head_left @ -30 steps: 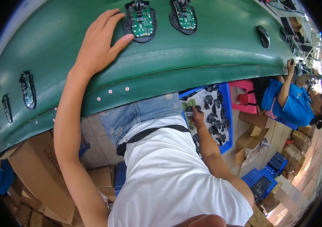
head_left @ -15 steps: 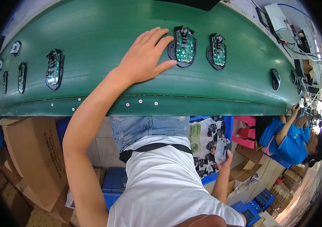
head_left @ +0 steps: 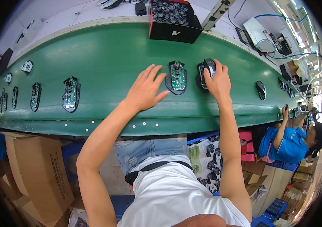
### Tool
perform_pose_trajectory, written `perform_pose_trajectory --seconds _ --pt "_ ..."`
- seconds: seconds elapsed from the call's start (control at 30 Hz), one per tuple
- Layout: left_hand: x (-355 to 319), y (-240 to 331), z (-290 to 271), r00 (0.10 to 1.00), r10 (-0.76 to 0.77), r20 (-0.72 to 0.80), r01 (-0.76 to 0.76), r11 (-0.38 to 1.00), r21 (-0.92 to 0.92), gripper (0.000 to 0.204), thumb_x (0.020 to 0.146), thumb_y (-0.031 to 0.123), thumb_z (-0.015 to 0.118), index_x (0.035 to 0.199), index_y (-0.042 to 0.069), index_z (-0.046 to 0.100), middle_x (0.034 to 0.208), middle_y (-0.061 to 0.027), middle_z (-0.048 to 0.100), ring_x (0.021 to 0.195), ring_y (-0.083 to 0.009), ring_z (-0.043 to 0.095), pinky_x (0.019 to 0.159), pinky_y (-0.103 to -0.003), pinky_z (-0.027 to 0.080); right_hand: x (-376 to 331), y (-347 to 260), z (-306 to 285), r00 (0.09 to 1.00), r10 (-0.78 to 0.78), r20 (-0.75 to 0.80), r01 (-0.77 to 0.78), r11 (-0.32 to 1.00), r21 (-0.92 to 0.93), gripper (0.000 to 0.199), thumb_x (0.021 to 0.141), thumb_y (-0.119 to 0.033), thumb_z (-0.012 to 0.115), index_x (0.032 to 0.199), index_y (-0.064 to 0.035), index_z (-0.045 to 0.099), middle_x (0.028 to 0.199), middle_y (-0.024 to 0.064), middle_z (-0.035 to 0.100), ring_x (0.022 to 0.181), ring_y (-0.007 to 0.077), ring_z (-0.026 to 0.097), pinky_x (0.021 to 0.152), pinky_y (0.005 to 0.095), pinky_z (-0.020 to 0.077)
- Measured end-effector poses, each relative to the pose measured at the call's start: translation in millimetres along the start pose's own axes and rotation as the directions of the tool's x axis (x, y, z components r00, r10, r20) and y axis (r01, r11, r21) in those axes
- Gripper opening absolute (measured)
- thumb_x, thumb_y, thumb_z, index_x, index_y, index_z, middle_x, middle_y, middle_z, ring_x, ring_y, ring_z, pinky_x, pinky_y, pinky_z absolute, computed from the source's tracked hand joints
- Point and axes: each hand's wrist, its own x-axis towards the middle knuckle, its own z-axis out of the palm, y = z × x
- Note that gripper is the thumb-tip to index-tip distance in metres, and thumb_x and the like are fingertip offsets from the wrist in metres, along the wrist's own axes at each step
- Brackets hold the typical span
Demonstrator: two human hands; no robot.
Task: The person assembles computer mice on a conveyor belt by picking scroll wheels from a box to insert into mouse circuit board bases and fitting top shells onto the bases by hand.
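On the green conveyor belt (head_left: 104, 56), the right hand (head_left: 217, 81) presses a black mouse top shell (head_left: 209, 67) down onto a mouse base (head_left: 202, 77), its fingers curled over the shell's rounded, glossy back so that only the near edge of the base shows beneath, dark with a strip of green circuit board. The left hand (head_left: 144, 90) lies flat and open on the belt with fingers spread, holding nothing, its fingertips just beside a second open mouse base (head_left: 178, 77). That base is a black oval tray with a green circuit board exposed inside, dotted with small pale components. More uncovered bases (head_left: 70, 94) sit in a row further along the belt to the left. A closed black mouse (head_left: 261, 90) lies to the right. Beyond the belt stands a black box (head_left: 172, 19) filled with small dark parts.
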Motion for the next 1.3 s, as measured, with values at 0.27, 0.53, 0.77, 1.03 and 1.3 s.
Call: perform_pose_trajectory --seconds 0.27,0.53,0.77,1.03,1.3 --pt "-0.6 1.0 -3.0 1.000 0.006 0.018 -0.006 1.000 -0.004 0.058 0.089 0.038 0.069 0.134 0.005 0.053 0.147 -0.0198 0.043 0.141 -0.0406 0.036 0.114 -0.050 0.034 5.4 -2.9 11.2 0.996 -0.090 -0.002 0.090 0.994 -0.068 0.060 0.088 -0.036 0.066 0.136 -0.0027 0.051 0.125 0.0273 0.053 0.114 0.0444 0.052 0.097 0.0503 0.0466" --pt "0.8 -1.1 -5.7 0.999 0.004 0.033 -0.002 0.998 -0.068 0.059 0.088 0.036 0.071 0.134 0.004 0.053 0.148 -0.0196 0.042 0.141 -0.0406 0.036 0.114 -0.050 0.034 -8.7 3.6 19.2 0.998 -0.055 0.022 0.054 0.997 0.047 0.058 0.086 -0.027 0.068 0.133 0.0018 0.052 0.128 0.0285 0.049 0.114 0.0441 0.054 0.098 0.0487 0.0461" --pt "-0.6 0.9 -6.3 1.000 0.022 0.021 -0.021 0.998 -0.064 0.060 0.086 0.037 0.072 0.130 0.000 0.055 0.145 -0.0222 0.044 0.138 -0.0408 0.038 0.113 -0.049 0.035 -11.7 2.9 14.0 0.998 -0.054 -0.027 0.055 0.997 0.058 0.059 0.083 -0.023 0.070 0.134 0.0013 0.053 0.127 0.0264 0.050 0.114 0.0434 0.053 0.100 0.0482 0.0443" --pt "-1.5 3.5 -6.8 1.000 0.020 0.023 -0.017 0.995 -0.101 0.059 0.085 0.036 0.074 0.128 0.000 0.056 0.144 -0.0216 0.046 0.138 -0.0404 0.039 0.113 -0.049 0.035 -9.7 19.0 19.3 0.983 -0.166 0.080 0.158 0.983 0.091 0.054 0.087 -0.021 0.065 0.134 0.0017 0.053 0.138 0.0241 0.050 0.123 0.0427 0.051 0.106 0.0467 0.0412" --pt "-0.5 7.0 -5.4 1.000 0.017 0.024 -0.013 0.991 -0.135 0.059 0.084 0.033 0.074 0.131 0.002 0.055 0.148 -0.0191 0.044 0.138 -0.0399 0.039 0.113 -0.050 0.036 -5.8 19.3 15.6 0.958 -0.277 0.071 0.276 0.961 0.020 0.043 0.098 -0.025 0.056 0.134 -0.0028 0.056 0.132 0.0206 0.059 0.126 0.0400 0.052 0.107 0.0474 0.0407"
